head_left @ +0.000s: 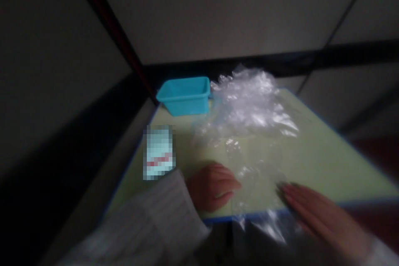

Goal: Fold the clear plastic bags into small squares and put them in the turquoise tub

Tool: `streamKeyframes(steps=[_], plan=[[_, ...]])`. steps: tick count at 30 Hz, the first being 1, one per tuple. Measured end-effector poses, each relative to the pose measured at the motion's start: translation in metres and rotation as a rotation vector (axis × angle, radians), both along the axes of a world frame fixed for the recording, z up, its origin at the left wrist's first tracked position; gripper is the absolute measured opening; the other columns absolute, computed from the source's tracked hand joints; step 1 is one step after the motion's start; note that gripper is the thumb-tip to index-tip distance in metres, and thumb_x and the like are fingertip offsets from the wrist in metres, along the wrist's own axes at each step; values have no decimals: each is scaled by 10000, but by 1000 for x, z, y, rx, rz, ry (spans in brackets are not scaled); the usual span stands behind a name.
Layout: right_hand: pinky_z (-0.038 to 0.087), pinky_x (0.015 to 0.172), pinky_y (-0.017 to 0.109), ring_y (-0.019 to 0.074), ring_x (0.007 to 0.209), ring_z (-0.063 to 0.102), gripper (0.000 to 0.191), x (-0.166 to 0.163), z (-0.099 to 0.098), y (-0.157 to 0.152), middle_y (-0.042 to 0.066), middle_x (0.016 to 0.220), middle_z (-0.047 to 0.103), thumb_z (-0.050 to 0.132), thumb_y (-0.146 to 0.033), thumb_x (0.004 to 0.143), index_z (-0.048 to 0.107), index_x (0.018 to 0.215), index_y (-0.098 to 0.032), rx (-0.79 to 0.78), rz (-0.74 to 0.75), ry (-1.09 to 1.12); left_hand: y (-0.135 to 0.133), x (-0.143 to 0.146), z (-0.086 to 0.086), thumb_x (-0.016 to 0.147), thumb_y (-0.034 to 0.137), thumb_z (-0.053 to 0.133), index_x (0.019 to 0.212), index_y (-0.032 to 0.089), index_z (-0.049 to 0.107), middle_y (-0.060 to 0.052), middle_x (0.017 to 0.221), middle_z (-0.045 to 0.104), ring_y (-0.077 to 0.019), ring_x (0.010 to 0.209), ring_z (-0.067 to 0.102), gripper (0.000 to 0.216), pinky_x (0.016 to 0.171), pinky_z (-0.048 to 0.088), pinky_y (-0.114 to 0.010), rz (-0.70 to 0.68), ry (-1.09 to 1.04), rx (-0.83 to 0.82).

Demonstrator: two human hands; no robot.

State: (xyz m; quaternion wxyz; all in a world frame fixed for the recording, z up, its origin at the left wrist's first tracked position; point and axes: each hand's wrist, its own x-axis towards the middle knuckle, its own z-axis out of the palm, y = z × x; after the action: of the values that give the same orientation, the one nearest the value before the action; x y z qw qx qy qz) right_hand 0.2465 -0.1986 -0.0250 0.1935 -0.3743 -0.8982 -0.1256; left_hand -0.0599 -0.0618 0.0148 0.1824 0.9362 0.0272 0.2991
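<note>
A clear plastic bag (pixel 258 187) lies flat near the front of the table, its lower end hanging past the edge. My left hand (pixel 215 187) is closed at the bag's left side, thumb and fingers pinching its edge. On the right, my right hand (pixel 321 212) is open, its fingers stretched out together, with the tips beside the bag's right edge; whether they touch it is hard to tell. Beyond my hands sits a heap of crumpled clear plastic bags (pixel 252 99). The picture is dim and blurred.
A turquoise plastic basket (pixel 187 106) stands at the back left of the yellow-green table (pixel 324 162), which has a blue edge. A pixelated pale sheet with a red stripe (pixel 158 151) lies at the left. Grey panels (pixel 233 16) rise behind the table.
</note>
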Motion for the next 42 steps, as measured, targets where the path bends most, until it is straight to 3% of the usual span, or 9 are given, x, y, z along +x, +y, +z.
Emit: streamKeyframes(steps=[7, 17, 25, 31, 34, 37, 42], plan=[[422, 1027, 373, 228, 1280, 436, 503, -2, 4, 5, 138, 1303, 563, 434, -255, 950, 335, 1418, -98, 19, 24, 6, 1, -1, -2, 857, 184, 432, 968, 128, 613, -88, 874, 706, -174, 823, 647, 220, 744, 490, -331, 14, 93, 11], [433, 1022, 342, 200, 1243, 483, 493, -4, 7, 6, 123, 1247, 611, 431, -211, 953, 322, 1421, -103, 13, 39, 38, 0, -2, -3, 860, 180, 421, 960, 128, 611, -84, 864, 703, -173, 834, 645, 221, 761, 483, -329, 5, 151, 13], [480, 982, 350, 211, 1173, 553, 497, -3, 5, 5, 124, 1234, 621, 432, -219, 957, 311, 1432, -136, -34, 24, 75, 0, 0, -2, 844, 164, 443, 1026, 121, 609, -108, 935, 700, -185, 875, 639, 250, 808, 490, -340, -31, 121, -123], [549, 873, 294, 194, 1036, 645, 542, 2, 18, 17, 120, 1135, 680, 451, -276, 952, 281, 1442, -118, -25, 96, 61, 0, 0, 2, 832, 209, 468, 1110, 129, 574, -121, 990, 686, -204, 925, 629, 308, 867, 484, -377, -29, 196, -251], [567, 814, 267, 185, 993, 664, 497, 5, 25, 24, 99, 1112, 694, 471, -277, 943, 366, 1413, -153, -70, 119, 97, 1, -1, 3, 808, 215, 480, 1149, 144, 551, -124, 1045, 673, -216, 974, 617, 355, 887, 473, -395, -38, 226, -288], [567, 788, 244, 171, 950, 678, 425, 4, 28, 28, 67, 1096, 703, 487, -245, 931, 470, 1353, -202, -165, 117, 131, 2, 0, 2, 788, 301, 542, 1180, 139, 530, -144, 1102, 650, -240, 1018, 599, 425, 897, 461, -403, -72, 230, -265], [578, 770, 266, 176, 864, 700, 361, -1, 24, 29, 49, 1039, 723, 465, -254, 933, 553, 1282, -232, -208, 74, 202, 2, 1, -1, 761, 538, 599, 1201, 112, 495, -161, 1141, 622, -257, 1012, 571, 621, 889, 437, -396, -112, 252, -89]])
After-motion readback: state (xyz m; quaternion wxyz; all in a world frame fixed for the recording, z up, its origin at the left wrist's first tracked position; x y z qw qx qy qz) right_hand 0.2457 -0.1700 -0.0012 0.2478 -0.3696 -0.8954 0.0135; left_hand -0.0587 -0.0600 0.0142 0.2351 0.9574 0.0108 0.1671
